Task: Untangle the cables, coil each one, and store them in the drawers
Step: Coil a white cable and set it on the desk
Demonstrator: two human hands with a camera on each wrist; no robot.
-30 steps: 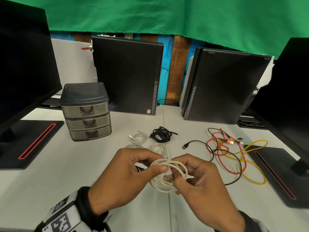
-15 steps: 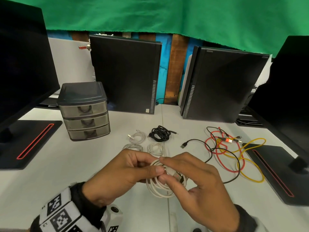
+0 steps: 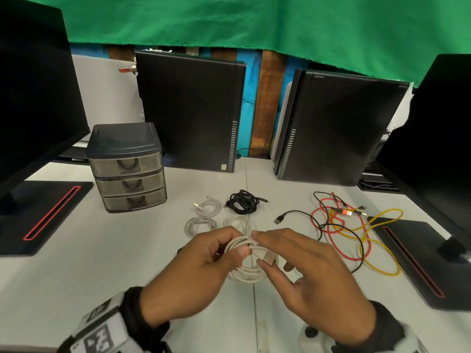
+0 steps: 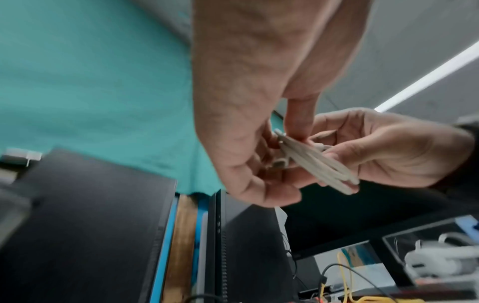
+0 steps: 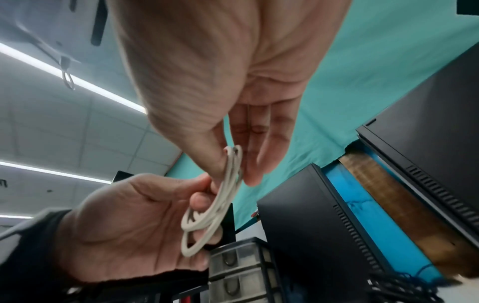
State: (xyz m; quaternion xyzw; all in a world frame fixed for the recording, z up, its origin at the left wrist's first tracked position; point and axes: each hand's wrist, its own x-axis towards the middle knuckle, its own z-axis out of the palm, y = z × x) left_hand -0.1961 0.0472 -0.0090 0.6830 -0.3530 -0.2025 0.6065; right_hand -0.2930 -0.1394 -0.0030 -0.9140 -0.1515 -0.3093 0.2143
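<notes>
Both hands hold one coiled white cable above the table's front middle. My left hand pinches the coil's left side between thumb and fingers. My right hand pinches the cable's USB plug end against the coil. The same coil shows between both hands in the left wrist view, and as several loops in the right wrist view. The grey three-drawer unit stands at the left with all drawers closed. Three coiled white cables and a coiled black cable lie behind my hands.
A tangle of red, yellow and black cables lies at the right. Two black computer towers stand at the back. Monitor bases sit at both sides of the white table.
My right hand has turned the plug end over the coil, so the USB plug now shows on top. The coil stays between both hands.
</notes>
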